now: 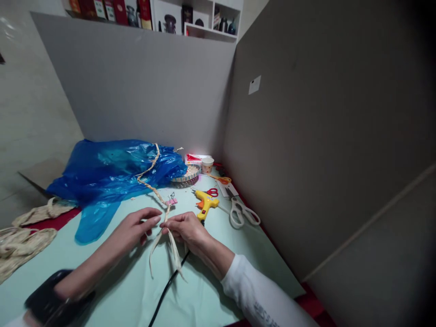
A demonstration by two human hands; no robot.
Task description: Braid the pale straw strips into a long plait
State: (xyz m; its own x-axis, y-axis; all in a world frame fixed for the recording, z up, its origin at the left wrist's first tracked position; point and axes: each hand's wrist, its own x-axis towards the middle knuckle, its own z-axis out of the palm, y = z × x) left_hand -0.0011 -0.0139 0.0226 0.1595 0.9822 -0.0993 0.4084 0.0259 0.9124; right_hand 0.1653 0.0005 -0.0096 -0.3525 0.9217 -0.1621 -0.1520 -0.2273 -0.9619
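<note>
A long straw braid (150, 186) runs from over the blue plastic bag down to my hands. A pink binder clip (172, 201) sits beside its lower stretch; whether it grips the braid I cannot tell. My right hand (185, 229) pinches the braid's near end between thumb and fingers. Below that grip, loose pale strands (174, 252) hang apart and fan out. Just to the left, my left hand (141, 225) hovers with its fingers bent and apart, and nothing visible in them.
Right of my hands lie a yellow glue gun (207, 202), red scissors (213, 192) and large white-handled scissors (242, 212). A blue plastic bag (105, 165), a woven basket (186, 181) and a paper cup (207, 165) stand behind. Braided straw pieces (25, 245) lie left; a black cable (166, 286) crosses the front.
</note>
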